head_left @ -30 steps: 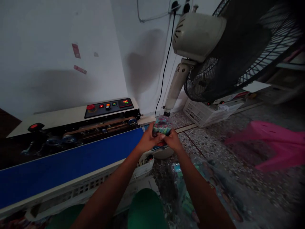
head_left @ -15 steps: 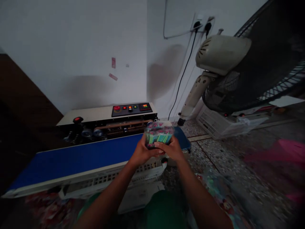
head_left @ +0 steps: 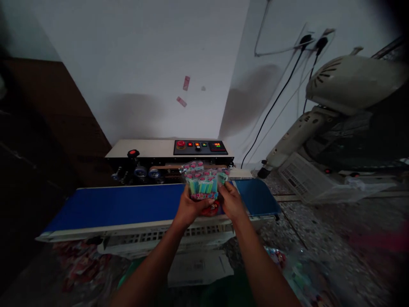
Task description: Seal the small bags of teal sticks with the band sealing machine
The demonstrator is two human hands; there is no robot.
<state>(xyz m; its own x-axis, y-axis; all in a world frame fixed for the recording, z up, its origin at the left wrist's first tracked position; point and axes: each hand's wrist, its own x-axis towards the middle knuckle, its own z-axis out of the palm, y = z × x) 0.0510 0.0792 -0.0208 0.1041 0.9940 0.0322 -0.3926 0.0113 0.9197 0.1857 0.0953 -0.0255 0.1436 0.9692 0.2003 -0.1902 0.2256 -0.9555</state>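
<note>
A clear plastic packet (head_left: 204, 184) holds rows of green and blue sticks with pink, round-looking tops; what exactly they are I cannot make out. My left hand (head_left: 191, 208) grips its lower left side, thumb across the front. On the right side my right hand (head_left: 232, 200) holds the same packet, thumb along its edge. Red printing shows near the packet's bottom, between the hands. Behind and below it runs the blue conveyor belt (head_left: 128, 207) of a sealing machine (head_left: 143, 148), whose panel has a red button and lit digits. The packet hangs over the belt near the machine's right end.
Right of the machine stands a fan (head_left: 351, 81) beside a white plastic crate (head_left: 303, 179). A black cable (head_left: 275, 100) runs down the wall. Bagged red items (head_left: 81, 264) lie below the belt at left, clear bags (head_left: 306, 277) on the floor at right.
The packet is now lower against the belt and tilted so more of its front shows. My right hand has shifted to its right edge. The whole view has swung left.
</note>
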